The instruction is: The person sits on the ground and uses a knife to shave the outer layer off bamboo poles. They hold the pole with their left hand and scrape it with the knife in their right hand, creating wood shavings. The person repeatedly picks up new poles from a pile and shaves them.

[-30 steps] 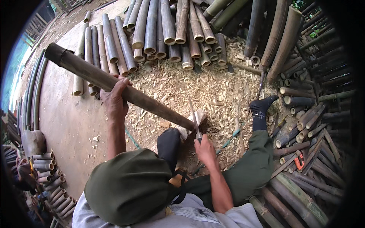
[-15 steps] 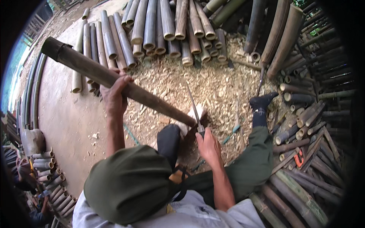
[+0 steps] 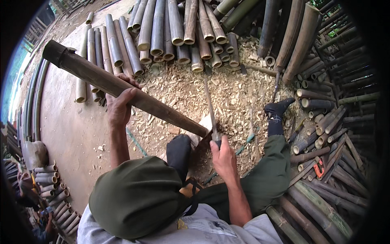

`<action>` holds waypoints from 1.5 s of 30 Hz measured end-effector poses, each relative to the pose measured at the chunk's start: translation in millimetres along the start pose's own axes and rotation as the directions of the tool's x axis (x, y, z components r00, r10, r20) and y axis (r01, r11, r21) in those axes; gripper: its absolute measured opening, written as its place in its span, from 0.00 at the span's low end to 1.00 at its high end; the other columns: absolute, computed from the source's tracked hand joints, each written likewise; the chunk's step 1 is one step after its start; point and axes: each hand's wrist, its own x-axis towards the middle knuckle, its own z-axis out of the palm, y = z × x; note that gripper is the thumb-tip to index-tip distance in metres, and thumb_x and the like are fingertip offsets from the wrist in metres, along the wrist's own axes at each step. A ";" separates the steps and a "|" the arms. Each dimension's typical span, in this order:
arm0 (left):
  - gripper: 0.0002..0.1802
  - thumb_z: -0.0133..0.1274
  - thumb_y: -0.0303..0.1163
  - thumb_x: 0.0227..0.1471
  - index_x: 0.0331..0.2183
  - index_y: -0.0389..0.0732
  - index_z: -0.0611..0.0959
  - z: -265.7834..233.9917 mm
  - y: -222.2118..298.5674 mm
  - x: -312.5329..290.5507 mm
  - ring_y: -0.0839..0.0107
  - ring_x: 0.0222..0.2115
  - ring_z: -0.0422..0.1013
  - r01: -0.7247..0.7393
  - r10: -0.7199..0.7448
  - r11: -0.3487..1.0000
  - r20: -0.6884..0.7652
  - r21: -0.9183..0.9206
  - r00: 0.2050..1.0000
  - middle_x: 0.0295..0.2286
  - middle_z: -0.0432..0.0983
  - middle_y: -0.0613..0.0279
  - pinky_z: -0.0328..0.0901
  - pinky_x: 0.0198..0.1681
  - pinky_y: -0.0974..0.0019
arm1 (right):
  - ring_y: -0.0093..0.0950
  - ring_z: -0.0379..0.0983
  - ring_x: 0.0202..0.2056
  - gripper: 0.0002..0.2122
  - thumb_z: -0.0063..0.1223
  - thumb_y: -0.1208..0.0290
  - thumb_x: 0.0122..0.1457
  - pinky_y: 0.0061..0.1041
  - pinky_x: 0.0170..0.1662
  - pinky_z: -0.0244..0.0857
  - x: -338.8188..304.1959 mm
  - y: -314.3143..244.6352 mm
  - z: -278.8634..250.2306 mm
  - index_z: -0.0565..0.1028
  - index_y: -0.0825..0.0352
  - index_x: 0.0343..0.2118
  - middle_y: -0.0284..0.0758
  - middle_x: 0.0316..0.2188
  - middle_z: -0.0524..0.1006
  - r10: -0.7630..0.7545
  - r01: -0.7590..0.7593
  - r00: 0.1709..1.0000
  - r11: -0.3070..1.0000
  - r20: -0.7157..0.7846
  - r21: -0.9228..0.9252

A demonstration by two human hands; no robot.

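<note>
My left hand (image 3: 119,106) is wrapped round the middle of a long brown bamboo pole (image 3: 97,80), holding it on a slant. The pole's dark, jointed upper end points to the far left. Its lower end comes down at a pale chopping block (image 3: 207,121), mostly hidden behind the pole and the blade. In my right hand (image 3: 224,158) is the handle of a long, narrow-bladed knife (image 3: 209,99). The blade points away from me and stands just right of the pole's lower end; whether they touch I cannot tell.
Pale wood chips (image 3: 183,87) cover the ground ahead. Cut bamboo tubes (image 3: 157,34) lie stacked at the far side, with more bamboo (image 3: 321,203) heaped at the right. An orange-handled tool (image 3: 319,167) lies there. Dark-socked feet (image 3: 178,153) flank the work spot. A grey stone-like lump (image 3: 35,153) sits left.
The knife blade has swung to a more upright angle, its tip moving slightly right and away from me. My left hand and the pole have shifted only a little.
</note>
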 end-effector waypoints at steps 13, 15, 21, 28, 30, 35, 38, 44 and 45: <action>0.26 0.69 0.26 0.50 0.48 0.32 0.76 -2.3 -1.5 -12.6 0.62 0.37 0.80 -0.040 -0.002 0.996 -0.458 -0.081 0.889 0.36 0.79 0.52 0.75 0.47 0.58 | 0.58 0.77 0.35 0.18 0.52 0.56 0.70 0.51 0.37 0.69 9.8 35.0 15.9 0.70 0.70 0.45 0.54 0.29 0.79 -0.020 0.021 1.000 0.998 0.010 -0.054; 0.24 0.68 0.23 0.51 0.47 0.33 0.76 -6.6 -7.2 -16.4 0.63 0.34 0.80 -0.061 0.108 0.993 -0.542 0.104 0.834 0.34 0.79 0.54 0.75 0.45 0.60 | 0.54 0.78 0.32 0.15 0.52 0.60 0.70 0.47 0.35 0.68 -7.1 -3.5 -1.4 0.70 0.69 0.46 0.51 0.27 0.77 -0.092 0.094 0.995 0.995 -0.045 0.039; 0.22 0.68 0.19 0.50 0.45 0.34 0.75 5.8 -5.3 -9.6 0.66 0.32 0.79 -0.116 0.139 0.990 -0.403 0.082 0.904 0.34 0.79 0.58 0.75 0.39 0.64 | 0.59 0.78 0.34 0.16 0.50 0.59 0.71 0.54 0.35 0.69 1.3 36.2 34.2 0.68 0.70 0.41 0.55 0.31 0.80 -0.091 0.089 0.991 0.996 -0.100 -0.021; 0.22 0.67 0.17 0.50 0.45 0.34 0.75 8.9 2.2 -2.7 0.67 0.33 0.79 -0.120 0.131 0.991 -0.320 0.052 0.938 0.35 0.78 0.59 0.74 0.41 0.65 | 0.58 0.78 0.34 0.15 0.52 0.59 0.70 0.53 0.36 0.68 10.6 5.4 7.2 0.70 0.70 0.43 0.56 0.30 0.79 -0.110 0.110 0.994 0.991 0.006 -0.073; 0.22 0.67 0.17 0.50 0.45 0.34 0.75 6.8 3.3 -6.3 0.67 0.33 0.79 -0.114 0.118 0.993 -0.304 0.032 0.945 0.35 0.78 0.58 0.75 0.41 0.65 | 0.57 0.79 0.35 0.13 0.53 0.63 0.69 0.51 0.35 0.70 -4.1 -21.5 -7.1 0.70 0.69 0.43 0.53 0.30 0.80 -0.194 0.206 0.976 0.970 -0.095 0.127; 0.23 0.66 0.17 0.50 0.46 0.35 0.75 18.7 -0.2 -5.1 0.66 0.33 0.79 -0.090 0.091 0.996 -0.275 0.015 0.957 0.36 0.78 0.58 0.76 0.41 0.64 | 0.56 0.81 0.37 0.17 0.52 0.58 0.69 0.53 0.38 0.72 13.0 63.7 51.4 0.70 0.72 0.45 0.57 0.32 0.81 0.095 -0.094 0.995 0.983 -0.002 -0.160; 0.23 0.66 0.17 0.49 0.46 0.35 0.75 12.5 4.4 -2.7 0.66 0.34 0.79 -0.095 0.097 0.995 -0.243 0.022 0.965 0.36 0.78 0.59 0.76 0.42 0.63 | 0.60 0.78 0.38 0.18 0.49 0.56 0.70 0.57 0.42 0.69 14.4 83.7 44.5 0.69 0.72 0.44 0.59 0.33 0.80 0.127 -0.103 0.987 0.970 0.100 -0.220; 0.24 0.66 0.17 0.49 0.46 0.36 0.74 6.7 13.2 -8.0 0.67 0.35 0.78 -0.066 0.064 0.998 -0.152 -0.010 0.986 0.36 0.78 0.60 0.76 0.45 0.61 | 0.61 0.77 0.34 0.15 0.49 0.58 0.71 0.56 0.37 0.68 -6.0 -13.8 -4.4 0.69 0.69 0.44 0.56 0.31 0.79 -0.178 0.195 0.974 0.974 -0.138 0.119; 0.24 0.66 0.18 0.49 0.47 0.36 0.74 5.1 13.7 -9.7 0.67 0.36 0.78 -0.068 0.068 0.998 -0.132 -0.001 0.989 0.35 0.77 0.59 0.76 0.46 0.60 | 0.61 0.77 0.33 0.15 0.47 0.58 0.71 0.56 0.36 0.68 -9.5 -4.6 3.8 0.69 0.69 0.44 0.57 0.32 0.80 -0.246 0.276 0.948 0.951 -0.203 0.138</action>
